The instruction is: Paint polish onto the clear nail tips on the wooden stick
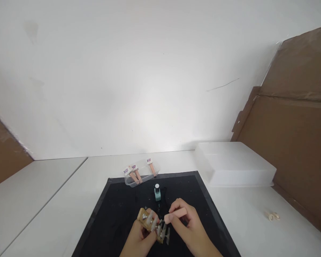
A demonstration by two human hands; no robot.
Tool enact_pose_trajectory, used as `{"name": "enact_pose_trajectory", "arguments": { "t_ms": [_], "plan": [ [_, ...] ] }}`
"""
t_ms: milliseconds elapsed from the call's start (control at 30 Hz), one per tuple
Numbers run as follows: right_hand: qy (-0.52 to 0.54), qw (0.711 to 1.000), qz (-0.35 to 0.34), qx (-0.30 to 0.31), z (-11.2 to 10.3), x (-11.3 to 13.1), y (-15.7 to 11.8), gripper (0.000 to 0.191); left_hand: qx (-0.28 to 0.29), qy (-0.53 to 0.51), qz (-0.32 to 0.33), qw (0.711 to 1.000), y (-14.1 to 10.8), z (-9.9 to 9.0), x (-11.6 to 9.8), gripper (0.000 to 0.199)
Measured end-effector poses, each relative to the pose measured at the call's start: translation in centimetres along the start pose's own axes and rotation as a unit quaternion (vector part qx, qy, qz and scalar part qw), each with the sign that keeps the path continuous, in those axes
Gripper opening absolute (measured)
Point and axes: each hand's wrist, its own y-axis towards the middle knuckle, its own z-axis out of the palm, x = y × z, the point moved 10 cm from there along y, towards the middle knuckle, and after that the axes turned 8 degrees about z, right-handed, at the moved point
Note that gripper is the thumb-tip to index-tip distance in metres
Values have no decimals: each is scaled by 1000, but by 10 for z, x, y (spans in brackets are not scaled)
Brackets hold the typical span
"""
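Observation:
My left hand [139, 238] is wrapped round a wooden nail-tip stand [141, 215], which is tilted over the black mat. Several clear nail tips [154, 223] stick out from it on small metal posts. Between the thumb and fingers of my right hand [189, 228] is a pink nail buffer [180, 213], its left end close to the tips; whether it touches one I cannot tell. Just beyond both hands stands a teal nail polish bottle [157, 195] with a dark cap, white on top.
At the mat's [117, 203] far edge lies a clear tray [133, 184] with pink sticks [137, 175] bearing white labels. An upturned white bin [238, 167] sits at the right. Small beige rings [271, 216] lie on the table near the brown cardboard side [296, 142].

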Motion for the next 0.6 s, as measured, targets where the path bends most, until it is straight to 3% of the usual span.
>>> {"name": "enact_pose_trajectory", "arguments": {
  "t_ms": [167, 400, 600],
  "plan": [
    [25, 1000, 4, -11, -3, -6, 3, 11, 10, 0, 4, 1000, 0, 1, -1, 13],
    [-6, 999, -26, 36, 5, 13, -4, 7, 25, 5, 15, 1000, 4, 4, 0, 13],
    [-6, 1000, -7, 27, 5, 5, 0, 9, 21, -4, 15, 1000, 2, 4, 0, 15]
  ]
}}
